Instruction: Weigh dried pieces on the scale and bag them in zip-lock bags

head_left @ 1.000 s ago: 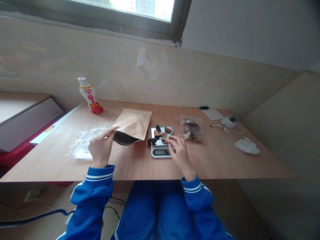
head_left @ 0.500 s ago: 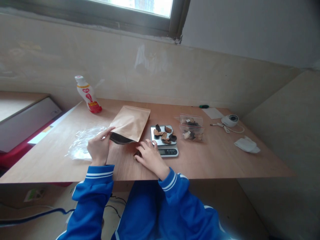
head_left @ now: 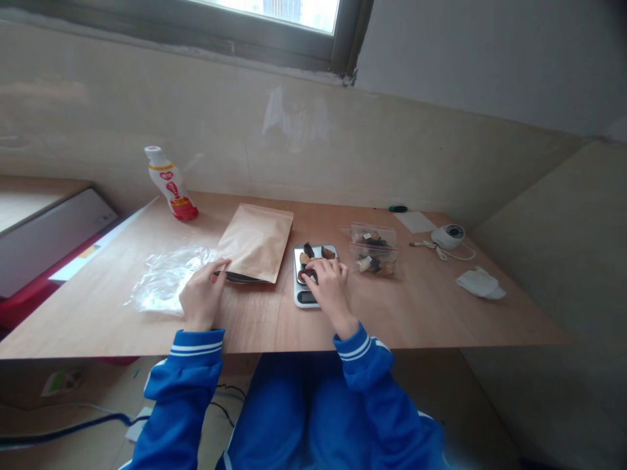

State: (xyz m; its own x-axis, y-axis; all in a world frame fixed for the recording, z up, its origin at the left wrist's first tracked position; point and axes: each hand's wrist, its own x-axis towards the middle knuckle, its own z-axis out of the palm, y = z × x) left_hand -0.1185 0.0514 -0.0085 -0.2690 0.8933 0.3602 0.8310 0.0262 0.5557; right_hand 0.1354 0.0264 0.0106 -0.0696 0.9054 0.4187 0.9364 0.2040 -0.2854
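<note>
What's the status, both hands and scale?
Left hand: pinching paper bag by edge. Right hand: at dark piece, over scale. Obstruction: right hand partly covers scale.

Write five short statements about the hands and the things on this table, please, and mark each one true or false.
1. The left hand holds nothing. False: it pinches the edge of the brown bag.
2. The right hand is over the scale. True.
3. The dried pieces on the scale are bright green. False: those visible are brown and dark.
4. Two small clear bags lie to the right of the scale. True.
5. The brown bag lies on top of the scale. False: it lies to the left of it.
</note>
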